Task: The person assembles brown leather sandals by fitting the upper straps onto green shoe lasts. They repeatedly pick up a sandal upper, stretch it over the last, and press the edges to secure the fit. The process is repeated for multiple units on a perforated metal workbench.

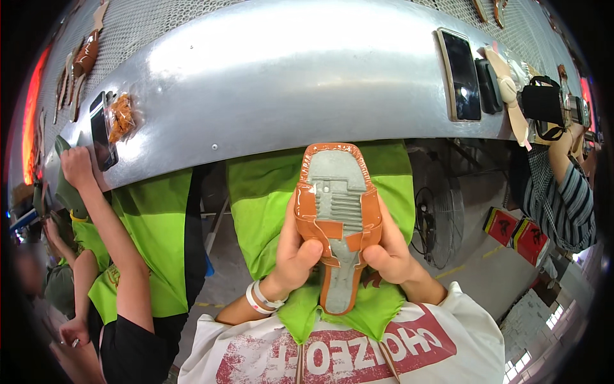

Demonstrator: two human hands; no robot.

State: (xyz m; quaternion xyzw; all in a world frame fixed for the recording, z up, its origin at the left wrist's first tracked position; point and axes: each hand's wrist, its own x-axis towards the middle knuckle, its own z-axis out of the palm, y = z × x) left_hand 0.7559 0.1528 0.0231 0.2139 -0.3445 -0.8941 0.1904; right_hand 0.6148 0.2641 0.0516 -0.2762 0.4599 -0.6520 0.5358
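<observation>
At frame centre, the left hand (295, 255) and right hand (387, 251) each keep a closed grip on the flanks of a tan leather sandal upper stretched over a grey ribbed last (338, 217), sole side up above a green cloth (268, 192). It looks light and stiff at the core, its glossy folded leather edges pliable and perhaps tacky; the waist gives the surest hold.
</observation>
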